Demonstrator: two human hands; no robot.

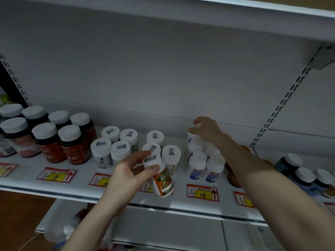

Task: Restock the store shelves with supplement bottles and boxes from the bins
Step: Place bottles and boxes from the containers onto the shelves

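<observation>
My left hand point(130, 171) grips a white-capped bottle with an orange and green label point(162, 180) by its cap, tilted, over the front edge of the white shelf point(76, 189). My right hand point(206, 129) reaches deeper and closes on the cap of a white bottle point(193, 137) stacked on top of a group of white bottles with blue labels point(204, 167). Between my hands stand white bottles with stickers on their caps point(154, 138).
Dark red bottles with white caps point(72, 144) fill the shelf's left end. Dark bottles point(301, 171) stand at the right, with brown caps partly hidden behind my right forearm. Price tags point(202, 192) line the shelf front. A lower shelf shows below.
</observation>
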